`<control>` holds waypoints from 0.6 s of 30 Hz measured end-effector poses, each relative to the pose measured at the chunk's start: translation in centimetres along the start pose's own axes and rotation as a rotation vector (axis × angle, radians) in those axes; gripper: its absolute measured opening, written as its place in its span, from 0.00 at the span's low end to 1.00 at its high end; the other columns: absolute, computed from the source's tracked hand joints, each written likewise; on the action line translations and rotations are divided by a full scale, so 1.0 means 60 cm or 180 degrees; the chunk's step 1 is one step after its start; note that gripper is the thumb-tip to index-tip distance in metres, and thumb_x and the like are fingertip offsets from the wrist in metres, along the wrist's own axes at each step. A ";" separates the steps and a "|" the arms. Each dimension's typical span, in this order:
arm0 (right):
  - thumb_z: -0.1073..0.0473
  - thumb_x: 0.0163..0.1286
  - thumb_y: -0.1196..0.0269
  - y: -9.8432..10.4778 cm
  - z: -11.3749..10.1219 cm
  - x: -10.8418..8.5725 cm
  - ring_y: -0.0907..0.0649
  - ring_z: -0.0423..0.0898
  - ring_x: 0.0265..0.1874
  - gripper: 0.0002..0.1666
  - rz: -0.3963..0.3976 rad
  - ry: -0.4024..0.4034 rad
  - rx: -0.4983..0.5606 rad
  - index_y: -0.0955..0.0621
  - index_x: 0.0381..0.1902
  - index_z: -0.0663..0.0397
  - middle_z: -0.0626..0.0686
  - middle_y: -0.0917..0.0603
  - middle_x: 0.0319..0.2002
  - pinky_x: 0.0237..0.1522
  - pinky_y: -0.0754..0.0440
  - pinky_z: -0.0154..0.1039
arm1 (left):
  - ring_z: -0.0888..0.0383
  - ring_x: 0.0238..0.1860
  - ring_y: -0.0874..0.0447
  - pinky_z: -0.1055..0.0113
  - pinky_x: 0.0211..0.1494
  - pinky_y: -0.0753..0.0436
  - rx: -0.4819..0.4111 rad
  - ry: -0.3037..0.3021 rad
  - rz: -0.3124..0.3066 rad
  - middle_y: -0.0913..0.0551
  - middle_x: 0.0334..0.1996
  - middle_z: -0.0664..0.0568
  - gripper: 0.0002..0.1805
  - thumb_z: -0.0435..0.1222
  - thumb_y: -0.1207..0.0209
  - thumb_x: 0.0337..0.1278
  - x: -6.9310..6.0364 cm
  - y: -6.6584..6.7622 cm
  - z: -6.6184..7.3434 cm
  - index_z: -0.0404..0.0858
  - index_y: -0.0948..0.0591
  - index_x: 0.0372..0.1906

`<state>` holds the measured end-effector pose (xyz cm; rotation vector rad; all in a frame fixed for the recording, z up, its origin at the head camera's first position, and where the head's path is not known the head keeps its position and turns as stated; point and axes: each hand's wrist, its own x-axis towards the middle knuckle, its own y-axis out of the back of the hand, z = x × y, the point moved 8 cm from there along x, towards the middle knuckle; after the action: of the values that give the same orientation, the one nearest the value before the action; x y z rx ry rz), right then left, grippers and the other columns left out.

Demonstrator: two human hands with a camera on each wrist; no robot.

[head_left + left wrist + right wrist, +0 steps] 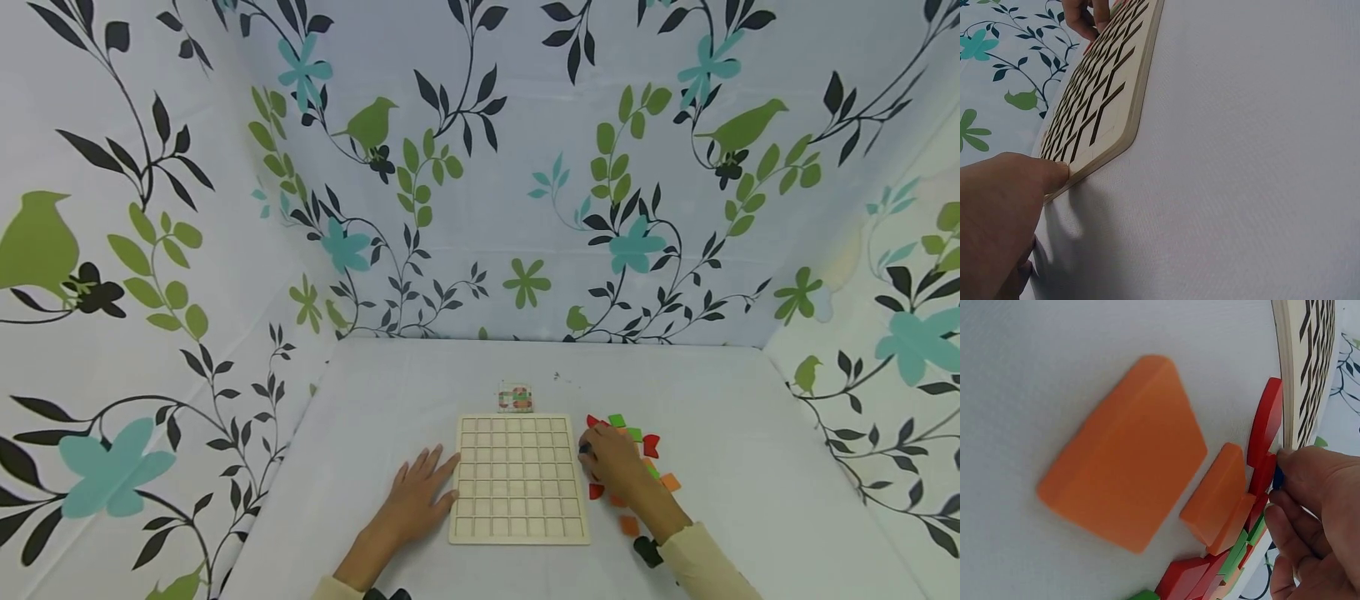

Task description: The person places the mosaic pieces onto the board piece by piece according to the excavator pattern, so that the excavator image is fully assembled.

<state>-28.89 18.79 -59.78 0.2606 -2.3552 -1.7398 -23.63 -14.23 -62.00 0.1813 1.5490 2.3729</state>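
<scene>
A pale wooden board (pixel 519 536) with a grid of square cells lies flat on the table. My left hand (pixel 417 500) lies spread at the board's left side; in the left wrist view its thumb (pixel 1055 175) touches the edge. At the other side, my right hand (pixel 617 460) is over a scatter of coloured pieces. A small dark blue piece (pixel 1278 477) is pinched between its thumb and fingers, mostly covered by them. Around this hand lie red pieces (pixel 1265 422), orange pieces (pixel 1125 456) and green pieces (pixel 617 420), some overlapping.
Just beyond the board lies a small printed card (pixel 515 398) with coloured shapes. White cloth (pixel 405 392) covers the table. Patterned fabric (pixel 525 208) with birds and leaves hangs behind and at both sides. A black device (pixel 647 552) sits at the right wrist.
</scene>
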 end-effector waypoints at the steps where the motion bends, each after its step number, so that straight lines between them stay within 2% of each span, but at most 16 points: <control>1: 0.55 0.70 0.27 -0.002 0.001 0.000 0.18 0.48 0.44 0.13 0.0005 -0.0023 0.0023 0.14 0.48 0.53 0.50 0.15 0.44 0.50 0.20 0.51 | 0.36 0.83 0.46 0.28 0.79 0.47 0.0006 0.0000 0.0001 0.39 0.82 0.40 0.34 0.51 0.42 0.76 -0.001 0.000 0.000 0.50 0.32 0.81; 5: 0.55 0.72 0.28 0.000 0.006 0.002 0.19 0.49 0.44 0.14 0.0148 -0.0168 0.0266 0.14 0.50 0.56 0.52 0.16 0.44 0.53 0.17 0.52 | 0.35 0.83 0.45 0.27 0.79 0.47 -0.0018 -0.0014 0.0031 0.39 0.82 0.39 0.34 0.51 0.42 0.76 -0.002 0.003 0.003 0.49 0.32 0.81; 9: 0.56 0.72 0.29 0.002 0.002 0.008 0.18 0.50 0.44 0.15 0.0277 -0.0220 0.0507 0.14 0.51 0.58 0.53 0.16 0.45 0.51 0.15 0.50 | 0.35 0.83 0.45 0.27 0.79 0.47 -0.0041 -0.0008 0.0027 0.39 0.82 0.39 0.34 0.51 0.42 0.76 0.000 0.004 0.003 0.49 0.31 0.81; 12: 0.57 0.71 0.28 -0.002 -0.010 0.014 0.19 0.50 0.43 0.13 0.0297 -0.0171 0.0589 0.14 0.49 0.57 0.53 0.16 0.44 0.50 0.16 0.49 | 0.35 0.83 0.45 0.28 0.79 0.47 -0.0044 0.0000 0.0020 0.39 0.82 0.40 0.34 0.51 0.42 0.76 -0.003 0.002 0.001 0.50 0.32 0.81; 18: 0.57 0.70 0.27 -0.014 -0.022 0.020 0.19 0.49 0.45 0.14 0.0246 -0.0224 0.0675 0.14 0.50 0.54 0.52 0.17 0.45 0.55 0.15 0.50 | 0.36 0.83 0.46 0.28 0.79 0.47 -0.0038 -0.0028 0.0060 0.39 0.82 0.40 0.33 0.51 0.42 0.76 -0.003 0.003 -0.001 0.50 0.32 0.81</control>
<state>-29.67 17.03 -60.16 0.1397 -2.5661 -1.4894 -23.53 -14.39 -61.87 0.2043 1.5353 2.3921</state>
